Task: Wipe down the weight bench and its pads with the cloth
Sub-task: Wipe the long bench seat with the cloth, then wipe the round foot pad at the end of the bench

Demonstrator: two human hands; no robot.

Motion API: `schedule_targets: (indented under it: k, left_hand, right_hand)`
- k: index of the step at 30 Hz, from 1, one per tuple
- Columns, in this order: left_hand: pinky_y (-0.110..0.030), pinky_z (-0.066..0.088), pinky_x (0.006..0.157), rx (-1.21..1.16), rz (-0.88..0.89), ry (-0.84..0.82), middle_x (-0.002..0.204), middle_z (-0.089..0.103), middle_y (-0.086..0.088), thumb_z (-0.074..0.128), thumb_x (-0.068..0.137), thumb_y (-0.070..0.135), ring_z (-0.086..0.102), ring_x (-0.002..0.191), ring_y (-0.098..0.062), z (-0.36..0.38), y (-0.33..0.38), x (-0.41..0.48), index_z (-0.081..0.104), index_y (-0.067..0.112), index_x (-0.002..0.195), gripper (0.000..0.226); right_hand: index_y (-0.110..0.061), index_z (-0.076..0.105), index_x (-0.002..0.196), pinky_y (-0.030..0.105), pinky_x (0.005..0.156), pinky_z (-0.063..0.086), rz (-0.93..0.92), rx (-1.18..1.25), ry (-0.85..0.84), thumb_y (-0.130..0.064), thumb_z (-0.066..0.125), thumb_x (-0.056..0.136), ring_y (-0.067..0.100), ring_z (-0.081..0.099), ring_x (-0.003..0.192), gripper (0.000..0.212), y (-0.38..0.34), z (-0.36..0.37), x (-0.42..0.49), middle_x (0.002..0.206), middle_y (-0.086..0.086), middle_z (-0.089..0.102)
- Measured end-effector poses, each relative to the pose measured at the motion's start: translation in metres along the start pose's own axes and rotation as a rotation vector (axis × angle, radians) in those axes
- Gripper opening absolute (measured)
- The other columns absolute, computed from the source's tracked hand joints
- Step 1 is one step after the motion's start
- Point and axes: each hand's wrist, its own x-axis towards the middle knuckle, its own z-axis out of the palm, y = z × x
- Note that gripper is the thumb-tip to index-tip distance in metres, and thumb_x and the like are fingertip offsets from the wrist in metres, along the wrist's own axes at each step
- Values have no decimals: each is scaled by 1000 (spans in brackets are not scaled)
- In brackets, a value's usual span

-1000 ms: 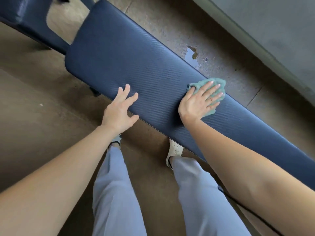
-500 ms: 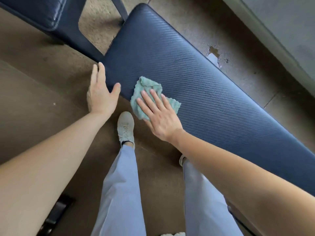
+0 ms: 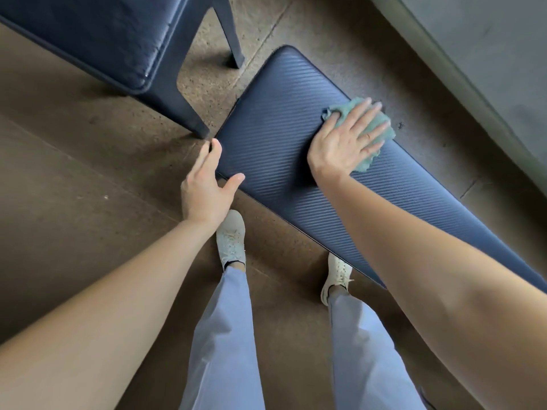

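Right hand point(image 3: 344, 143), fingers spread flat, presses a green cloth point(image 3: 374, 134) at the bench pad's point(image 3: 275, 143) far edge; open left hand point(image 3: 207, 184) rests on its near corner, holding nothing.

You have a long navy bench pad point(image 3: 284, 149) with fine diagonal ribbing, lying flat and running away to the lower right. The teal cloth point(image 3: 374, 134), crumpled and flattened, sits on the pad's far edge near its rounded end, partly overhanging that edge.
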Motion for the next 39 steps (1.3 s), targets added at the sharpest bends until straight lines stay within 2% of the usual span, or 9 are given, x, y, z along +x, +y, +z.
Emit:
schedule_targets:
  k: [4, 10, 15, 20, 29, 31, 34, 36, 39]
  left_hand:
    - [-49, 41, 110, -33, 22, 2, 165, 34, -4, 73, 92, 38, 46, 144, -28, 1, -6, 2, 38, 22, 158, 76]
    - [-42, 45, 108, -64, 59, -3, 162, 41, -1, 69, 94, 17, 51, 139, -26, -1, -16, 2, 43, 24, 155, 66]
    - [-40, 48, 112, -376, -180, 38, 136, 65, 3, 59, 93, -4, 61, 123, -3, -11, -21, -4, 55, 21, 138, 52]
    - [-32, 50, 107, -278, -224, 8, 134, 62, 9, 58, 97, 0, 57, 102, 5, -19, -7, -14, 54, 24, 139, 48]
    - [-28, 43, 96, 35, -127, -79, 138, 62, -2, 61, 99, 14, 60, 125, -22, -2, 57, -66, 60, 22, 131, 33]
    - [-33, 48, 102, 64, -40, -187, 135, 63, 1, 62, 98, 14, 61, 123, -22, 5, 80, -89, 61, 23, 128, 32]
    - [-33, 48, 103, 85, 45, -359, 131, 66, 3, 58, 99, 15, 62, 119, -20, 11, 115, -124, 63, 23, 127, 29]
    - [-33, 48, 103, 104, 88, -437, 127, 68, 4, 56, 99, 17, 62, 118, -18, 13, 140, -150, 66, 23, 124, 27]
    - [-33, 52, 96, 116, 157, -495, 119, 70, 7, 57, 98, 20, 63, 112, -15, 21, 183, -194, 69, 25, 119, 24]
  right_hand:
    - [-19, 0, 165, 59, 126, -6, -276, -62, -16, -46, 15, 106, 36, -11, 158, 66, -56, 6, 2, 174, 2, -3]
    - [-19, 10, 165, 54, 128, 3, -1021, -250, -195, -43, 19, 108, 32, 1, 160, 62, -62, 30, -79, 173, 1, 9]
    - [-23, 9, 165, 52, 129, 5, -1293, -331, -294, -44, 23, 109, 30, 4, 160, 61, -12, 37, -100, 173, 0, 9]
    - [-28, 13, 164, 53, 129, 1, -1435, -371, -394, -41, 30, 110, 30, 5, 160, 59, 33, 24, -91, 172, -4, 12]
    - [-23, 48, 152, 45, 128, 3, -1089, -331, -568, -38, 37, 110, 24, 18, 158, 46, 188, -34, -108, 165, -6, 35]
    - [-19, 57, 144, 44, 126, 21, -844, -319, -590, -39, 37, 110, 27, 33, 152, 44, 228, -56, -114, 157, 2, 49]
    - [-12, 66, 122, 42, 96, 47, -345, -226, -650, -37, 39, 109, 37, 61, 114, 39, 281, -98, -118, 124, 16, 67]
    - [-7, 67, 107, 38, 78, 47, -37, 81, -589, -38, 40, 109, 35, 64, 94, 41, 315, -127, -126, 107, 17, 70]
    - [-9, 68, 97, 32, 77, 47, 323, 678, -428, -39, 46, 108, 28, 67, 96, 38, 353, -173, -148, 98, 9, 70]
